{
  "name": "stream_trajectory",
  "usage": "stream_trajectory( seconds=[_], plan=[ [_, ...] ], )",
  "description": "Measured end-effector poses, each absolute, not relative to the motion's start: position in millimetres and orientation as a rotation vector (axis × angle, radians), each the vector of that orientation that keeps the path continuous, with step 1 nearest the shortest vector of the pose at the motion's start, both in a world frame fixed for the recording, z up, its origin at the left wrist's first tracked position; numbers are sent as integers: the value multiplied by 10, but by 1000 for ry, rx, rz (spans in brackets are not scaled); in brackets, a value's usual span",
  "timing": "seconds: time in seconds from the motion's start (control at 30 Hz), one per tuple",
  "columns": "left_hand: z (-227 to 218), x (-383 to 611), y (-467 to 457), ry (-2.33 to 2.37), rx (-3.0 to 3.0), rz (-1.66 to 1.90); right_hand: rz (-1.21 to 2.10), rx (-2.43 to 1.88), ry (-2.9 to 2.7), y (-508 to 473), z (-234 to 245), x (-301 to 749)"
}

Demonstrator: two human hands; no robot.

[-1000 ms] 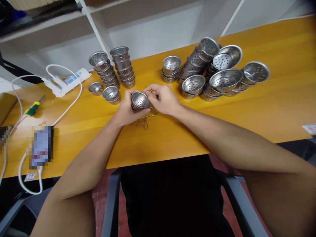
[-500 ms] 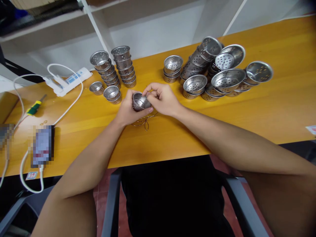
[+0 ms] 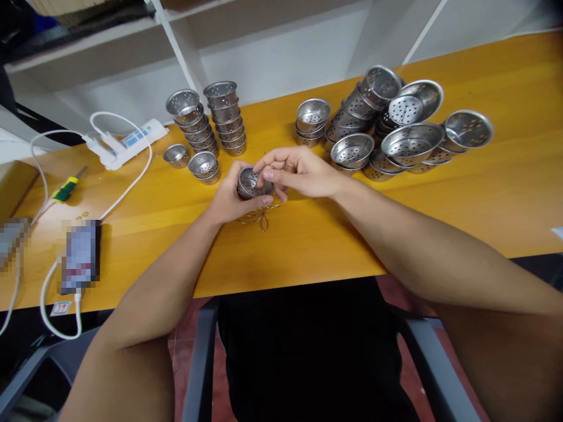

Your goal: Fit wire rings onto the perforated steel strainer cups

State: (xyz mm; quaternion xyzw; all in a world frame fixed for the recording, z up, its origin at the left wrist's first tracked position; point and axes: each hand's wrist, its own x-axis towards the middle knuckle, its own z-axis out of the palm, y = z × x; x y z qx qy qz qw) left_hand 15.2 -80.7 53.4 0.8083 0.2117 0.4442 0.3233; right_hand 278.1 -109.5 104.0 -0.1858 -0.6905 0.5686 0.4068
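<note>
My left hand (image 3: 231, 199) is wrapped round a small perforated steel cup (image 3: 248, 182), held just above the orange table (image 3: 308, 234). My right hand (image 3: 299, 172) lies over the cup's right rim, its fingers partly stretched and its fingertips touching the metal. Thin wire pieces (image 3: 259, 215) lie on the table right under the cup. I cannot tell whether the right fingers pinch a wire.
Two tall stacks of small cups (image 3: 211, 120) stand at the back left, with loose cups (image 3: 203, 166) beside them. A heap of larger strainer bowls (image 3: 396, 135) fills the back right. At the left lie a power strip (image 3: 127, 142), a screwdriver (image 3: 65, 187) and a phone (image 3: 80, 255).
My right hand has gone from a pinch at the cup's rim to flatter fingers lying over it. The cup has tilted a little in my left hand.
</note>
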Motion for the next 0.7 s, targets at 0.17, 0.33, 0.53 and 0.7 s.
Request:
stream_trajectory(
  seconds=[0.17, 0.33, 0.53, 0.7],
  plan=[
    [511, 160, -818, 585, 2100, 1141, 1420, -504, -1733, -1105, 1019, 2741],
    [512, 171, -813, 609, 2124, 1201, 1390, -529, -1720, -1132, 983, 2650],
    [533, 200, -835, 675, 2107, 1209, 1316, -550, -1645, -1198, 968, 2524],
    [538, 192, -826, 578, 2063, 1209, 1358, -503, -1703, -1143, 972, 2646]
  ],
)
